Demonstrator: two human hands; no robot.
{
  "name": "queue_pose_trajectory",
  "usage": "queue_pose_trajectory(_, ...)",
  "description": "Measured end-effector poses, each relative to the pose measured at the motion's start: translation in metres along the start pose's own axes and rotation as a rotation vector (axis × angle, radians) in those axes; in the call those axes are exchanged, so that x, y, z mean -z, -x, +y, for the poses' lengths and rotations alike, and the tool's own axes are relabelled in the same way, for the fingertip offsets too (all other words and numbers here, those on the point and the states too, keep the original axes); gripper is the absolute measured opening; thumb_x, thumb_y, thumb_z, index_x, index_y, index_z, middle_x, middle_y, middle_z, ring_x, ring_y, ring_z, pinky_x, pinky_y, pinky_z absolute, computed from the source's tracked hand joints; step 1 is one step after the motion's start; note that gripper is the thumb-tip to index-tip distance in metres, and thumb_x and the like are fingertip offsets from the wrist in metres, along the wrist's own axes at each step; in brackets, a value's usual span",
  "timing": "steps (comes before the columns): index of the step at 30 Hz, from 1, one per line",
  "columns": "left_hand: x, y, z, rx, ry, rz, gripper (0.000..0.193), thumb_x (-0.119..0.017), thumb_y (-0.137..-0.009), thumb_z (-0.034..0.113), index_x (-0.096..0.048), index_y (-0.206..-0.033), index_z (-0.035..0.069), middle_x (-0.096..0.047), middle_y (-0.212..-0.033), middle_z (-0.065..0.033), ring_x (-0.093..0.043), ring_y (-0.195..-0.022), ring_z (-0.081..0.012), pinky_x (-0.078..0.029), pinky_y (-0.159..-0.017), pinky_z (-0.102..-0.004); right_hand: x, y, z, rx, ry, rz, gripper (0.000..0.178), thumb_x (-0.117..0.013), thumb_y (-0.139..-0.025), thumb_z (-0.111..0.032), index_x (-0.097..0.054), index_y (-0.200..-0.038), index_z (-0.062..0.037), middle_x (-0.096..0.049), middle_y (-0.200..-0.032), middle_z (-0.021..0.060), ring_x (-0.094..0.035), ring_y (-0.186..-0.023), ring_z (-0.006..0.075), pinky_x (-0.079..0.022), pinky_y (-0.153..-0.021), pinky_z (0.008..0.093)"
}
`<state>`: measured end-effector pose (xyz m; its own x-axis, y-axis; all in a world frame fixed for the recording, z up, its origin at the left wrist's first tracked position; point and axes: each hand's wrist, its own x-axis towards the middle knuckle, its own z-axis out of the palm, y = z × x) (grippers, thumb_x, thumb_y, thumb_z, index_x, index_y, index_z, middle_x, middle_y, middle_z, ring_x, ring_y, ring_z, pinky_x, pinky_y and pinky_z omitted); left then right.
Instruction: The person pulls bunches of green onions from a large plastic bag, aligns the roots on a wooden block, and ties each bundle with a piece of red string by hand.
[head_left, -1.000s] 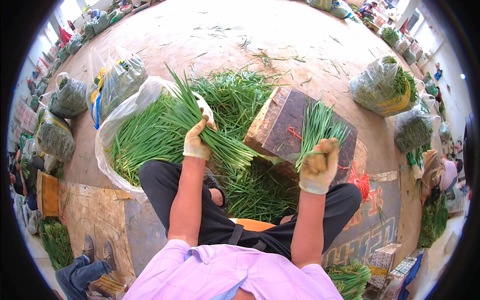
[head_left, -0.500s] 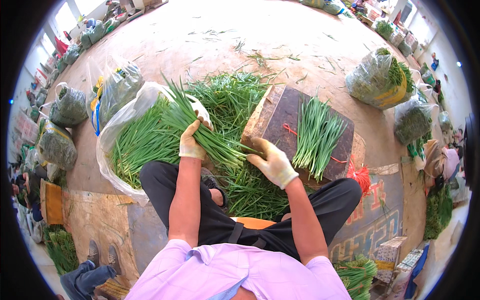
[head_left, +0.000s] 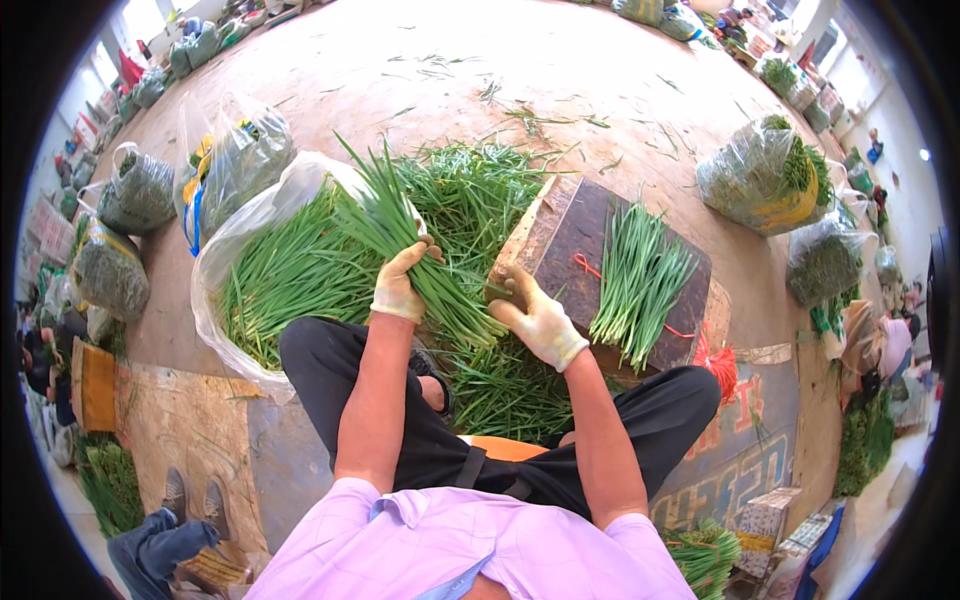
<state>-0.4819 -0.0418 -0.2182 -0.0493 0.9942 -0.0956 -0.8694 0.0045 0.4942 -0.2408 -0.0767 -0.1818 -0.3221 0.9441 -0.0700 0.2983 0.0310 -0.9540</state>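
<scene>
My left hand (head_left: 402,287), in a pale work glove, is wrapped round a bunch of garlic chives (head_left: 440,300). The leaf tips point up and away to the left, the pale stem ends down to the right. Beside those ends is my gloved right hand (head_left: 540,318), its thumb and fingers apart and nothing gripped between them. A second bunch of chives (head_left: 643,285) lies on a dark board-topped block (head_left: 570,235), across a red tie (head_left: 586,265). Left of my knees, loose chives (head_left: 300,270) fill an open white plastic bag (head_left: 207,300).
A heap of loose green leaves (head_left: 470,190) covers the floor between bag and block. Red tying string (head_left: 716,368) hangs by my right knee. Stuffed clear bags (head_left: 765,175) stand at right, more bags (head_left: 240,150) at left. Another person's legs (head_left: 165,550) show at lower left.
The bunch in my left hand has turned steeper, its stem ends shifting slightly right and down. My right hand's fingers have spread and come away from the stem ends.
</scene>
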Motion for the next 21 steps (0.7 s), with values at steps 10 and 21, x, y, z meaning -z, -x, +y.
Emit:
queue_pose_trajectory(10,-0.016,0.011,-0.022,0.114,-0.053,-0.033,0.058,-0.072,-0.091,0.020,-0.047,-0.141,0.005,-0.061,-0.126,-0.0137,-0.063,-0.109,-0.0297,-0.054,-0.090,-0.0460,-0.029,-0.014,0.033,-0.104,-0.186,-0.187,0.050,-0.074,-0.080,-0.008,-0.053,-0.125,0.0000,-0.069,-0.096,0.0103,-0.070,-0.080,0.0239,-0.056,-0.072,0.0351)
queue_pose_trajectory(21,0.019,0.031,-0.091,0.727,-0.191,-0.127,0.090,-0.071,-0.084,0.059,-0.041,-0.144,-0.002,-0.054,-0.134,-0.0197,-0.056,-0.119,-0.0312,-0.047,-0.101,-0.0476,0.015,-0.003,0.054,-0.351,-0.843,-0.091,0.022,-0.071,-0.088,-0.009,-0.063,-0.106,-0.0010,-0.066,-0.087,0.0088,-0.065,-0.065,0.0196,-0.056,-0.062,0.0370)
